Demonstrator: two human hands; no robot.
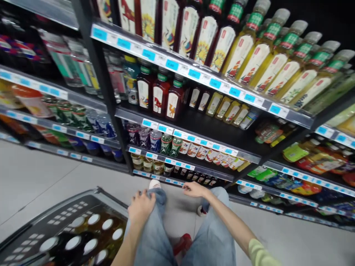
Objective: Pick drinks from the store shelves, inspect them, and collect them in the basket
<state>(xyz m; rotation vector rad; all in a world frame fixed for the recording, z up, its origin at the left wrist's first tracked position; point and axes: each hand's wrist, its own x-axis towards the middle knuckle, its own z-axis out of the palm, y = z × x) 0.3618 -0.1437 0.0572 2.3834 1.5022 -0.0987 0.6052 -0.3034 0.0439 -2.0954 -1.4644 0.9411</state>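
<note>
My left hand [141,205] lies draped over my left knee, its fingers spread and bent over the jeans [155,229]. Nothing shows in it. Above my right knee, my right hand [194,189] hangs in front of the lowest shelf, fingers loosely bent and no object visible in them. Beside my left forearm stands a dark basket [36,218] containing several white-capped bottles [73,242]. Facing me, the middle shelf [205,123] holds three dark red bottles [159,96] at its left, with smaller bottles [222,107] further back.
Yellow drink bottles [260,62] and dark ones [188,31] line the upper shelf. Cans and short bottles [194,150] fill a lower shelf, edged by blue price tags [177,133]. Black posts [100,62] divide the shelving. Pale floor tiles [66,181] lie below.
</note>
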